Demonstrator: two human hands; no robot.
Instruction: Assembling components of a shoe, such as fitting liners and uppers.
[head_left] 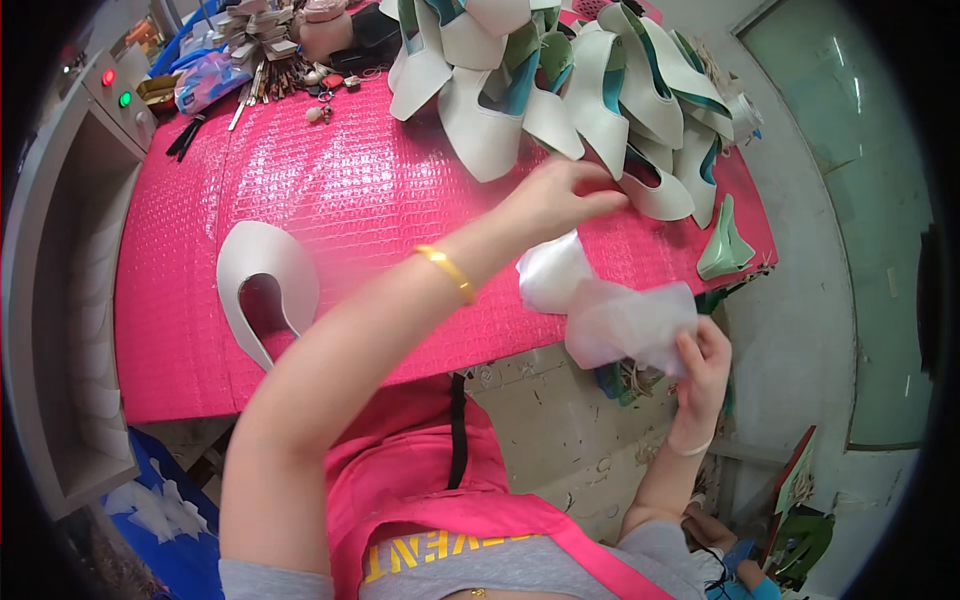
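My left hand [570, 203] reaches across the table, its fingers apart beside the lower tips of piled white shoe uppers [484, 125] with teal linings. Motion blurs it slightly, and any contact with the uppers is unclear. Close to the table's right front edge, my right hand [702, 365] pinches a thin, translucent white sheet [625, 325], which hangs over that edge. A glossy white piece [552, 272] lies beside the sheet, partly covered. Apart from the pile, one curved white upper [262, 262] rests on the left part of the table.
A pink plastic cover [350, 180] spans the table. A pale green folded piece [725, 243] lies at its right corner. Tools and small items [265, 65] crowd the back left, near a grey cabinet [75, 250] with red and green lights. A blue bin [165, 495] stands below left.
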